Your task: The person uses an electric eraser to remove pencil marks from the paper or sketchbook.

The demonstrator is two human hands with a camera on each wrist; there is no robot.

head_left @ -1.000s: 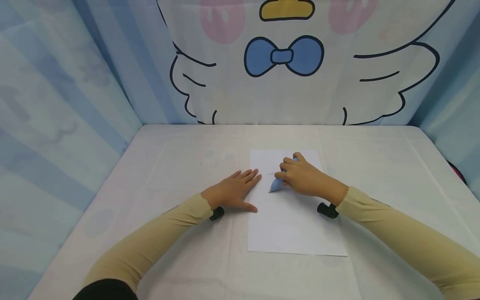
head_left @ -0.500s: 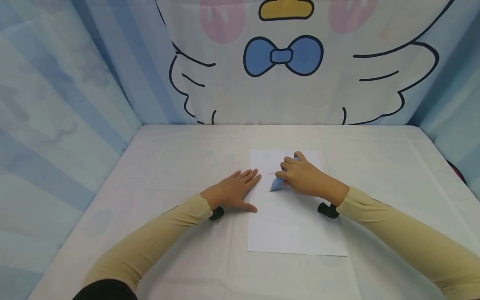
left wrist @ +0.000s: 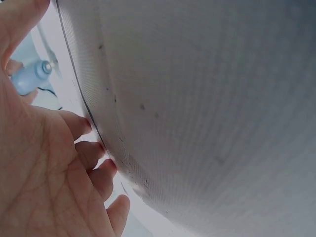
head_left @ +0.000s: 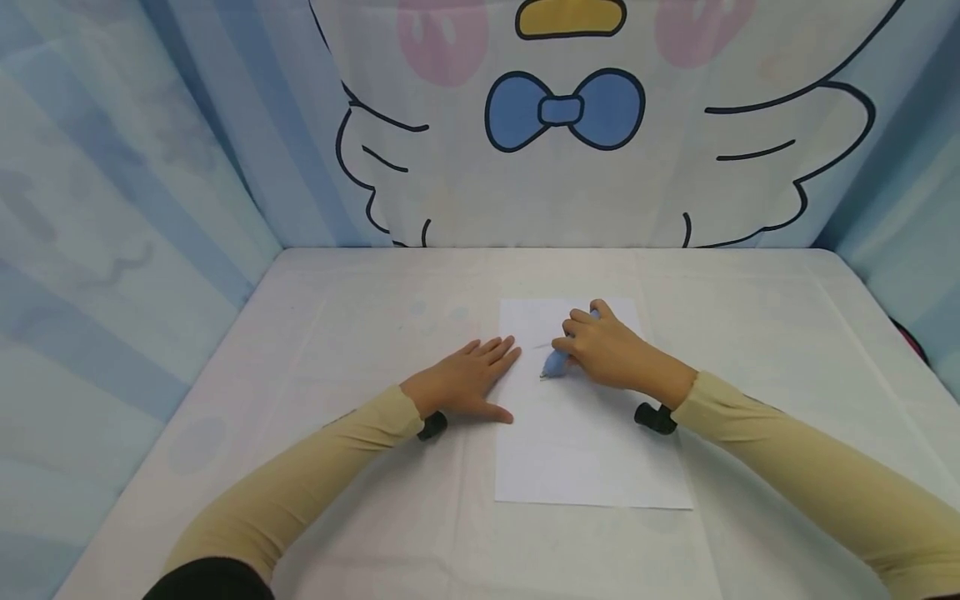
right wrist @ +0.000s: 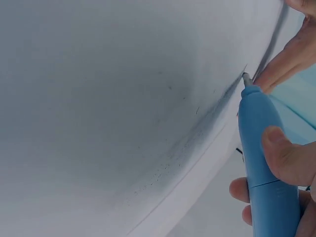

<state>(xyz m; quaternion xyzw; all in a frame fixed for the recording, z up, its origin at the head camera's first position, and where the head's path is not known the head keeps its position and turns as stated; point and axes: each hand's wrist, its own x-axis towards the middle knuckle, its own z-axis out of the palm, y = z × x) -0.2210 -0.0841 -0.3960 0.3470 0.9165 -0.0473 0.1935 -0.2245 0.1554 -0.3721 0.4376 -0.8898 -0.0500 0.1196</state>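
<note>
A sheet of white paper [head_left: 592, 458] lies on the table, with a short faint line [head_left: 542, 345] near its upper left. My right hand [head_left: 611, 350] grips a light blue electric eraser [head_left: 556, 363], a thick pen-shaped body with a narrow metal tip. In the right wrist view the thumb presses on the eraser's barrel [right wrist: 259, 116], fingers curl behind it, and the tip meets the paper. Dark specks and short marks dot the sheet there. My left hand [head_left: 465, 383] rests spread at the paper's left edge; its palm and fingers show in the left wrist view.
A pale cloth covers the table [head_left: 360, 325]. Black wrist camera mounts [head_left: 656, 418] sit under both wrists. A curtain [head_left: 566, 183] printed with a cartoon figure and bow tie hangs behind the table; blue-and-white curtains [head_left: 112, 250] close in the sides.
My right hand has shifted slightly away from me, and the eraser's tip has moved a little up the paper. The left hand stays in place.
</note>
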